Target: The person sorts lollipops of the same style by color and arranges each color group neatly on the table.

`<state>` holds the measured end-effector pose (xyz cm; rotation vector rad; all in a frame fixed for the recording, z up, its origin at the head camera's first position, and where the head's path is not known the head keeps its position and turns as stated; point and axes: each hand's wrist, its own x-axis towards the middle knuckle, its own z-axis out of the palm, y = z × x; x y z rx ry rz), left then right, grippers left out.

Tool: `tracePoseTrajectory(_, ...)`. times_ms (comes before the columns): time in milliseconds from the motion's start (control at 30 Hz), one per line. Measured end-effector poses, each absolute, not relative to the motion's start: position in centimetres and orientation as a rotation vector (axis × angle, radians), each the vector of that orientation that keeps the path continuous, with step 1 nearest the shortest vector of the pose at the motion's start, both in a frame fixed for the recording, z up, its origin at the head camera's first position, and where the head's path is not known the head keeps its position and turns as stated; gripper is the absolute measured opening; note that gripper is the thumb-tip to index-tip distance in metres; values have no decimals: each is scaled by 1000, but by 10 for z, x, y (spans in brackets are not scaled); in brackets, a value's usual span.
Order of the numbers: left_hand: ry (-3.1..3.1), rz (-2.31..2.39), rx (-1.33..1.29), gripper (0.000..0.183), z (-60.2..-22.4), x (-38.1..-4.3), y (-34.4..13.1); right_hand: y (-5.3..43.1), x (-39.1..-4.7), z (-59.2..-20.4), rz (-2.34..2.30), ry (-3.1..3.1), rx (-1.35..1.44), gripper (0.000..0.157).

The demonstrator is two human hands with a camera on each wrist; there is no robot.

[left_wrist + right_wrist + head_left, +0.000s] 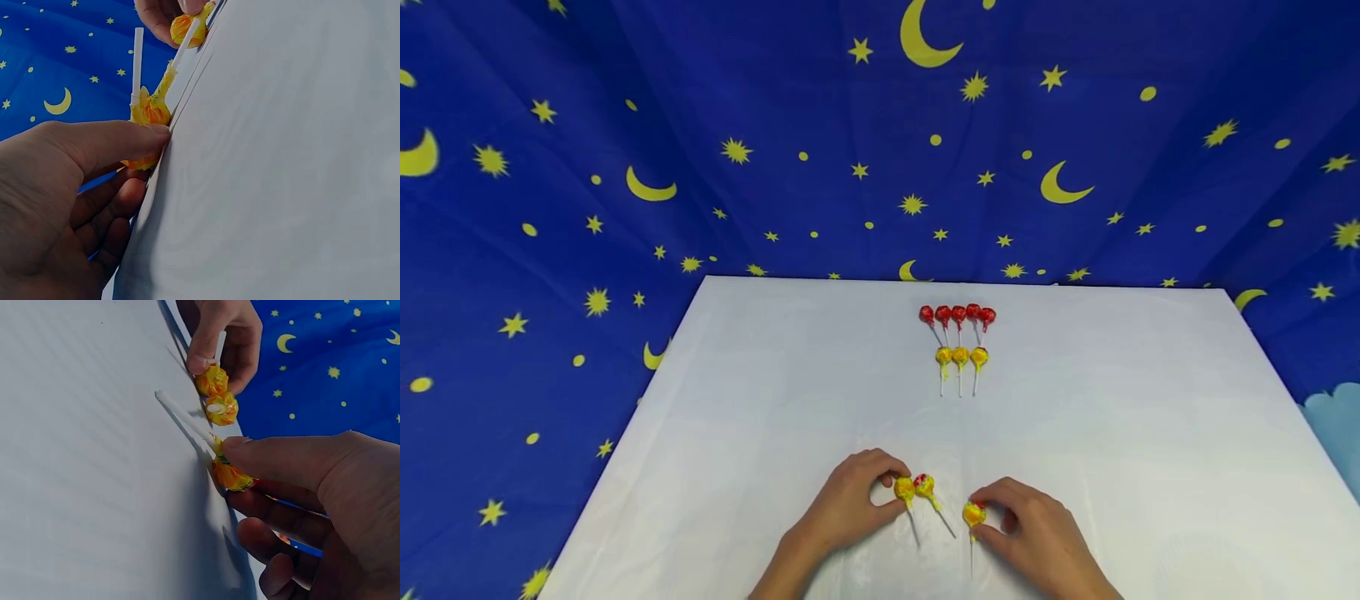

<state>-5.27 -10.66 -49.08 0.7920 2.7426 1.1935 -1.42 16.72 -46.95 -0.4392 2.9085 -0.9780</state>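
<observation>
Near the front of the table, my left hand (853, 496) pinches a yellow-wrapped lollipop (905, 490) by its head, the stick pointing toward me. Right beside it lies a second yellow lollipop (924, 486) with a red patch on its wrapper, its stick slanting to the right. A little further right, my right hand (1036, 533) holds another yellow lollipop (973, 513) between thumb and forefinger. In the right wrist view, the thumb presses near the neck of that lollipop (232, 474), and its white stick (181, 415) points away from the hand.
Toward the back of the white table (760, 375), several red lollipops (958, 314) lie in a row. Three yellow lollipops (960, 356) form a row just in front of their sticks. Behind the table hangs a blue cloth (820, 108) with yellow moons and stars.
</observation>
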Motion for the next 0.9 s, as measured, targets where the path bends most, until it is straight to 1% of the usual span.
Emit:
tracePoseTrajectory(200, 2738, 1206, 782, 29, -489, -53, -107, 169, -15, -471, -1017, 2879, -447, 29)
tracePoseTrajectory(433, 2746, 1198, 784, 29, -490, -53, -104, 172, -12, -474, -1054, 2842, -396, 29)
tracePoseTrajectory(900, 2776, 1108, 755, 28, -485, -55, -100, 170, -8, -476, -1079, 2879, -378, 30)
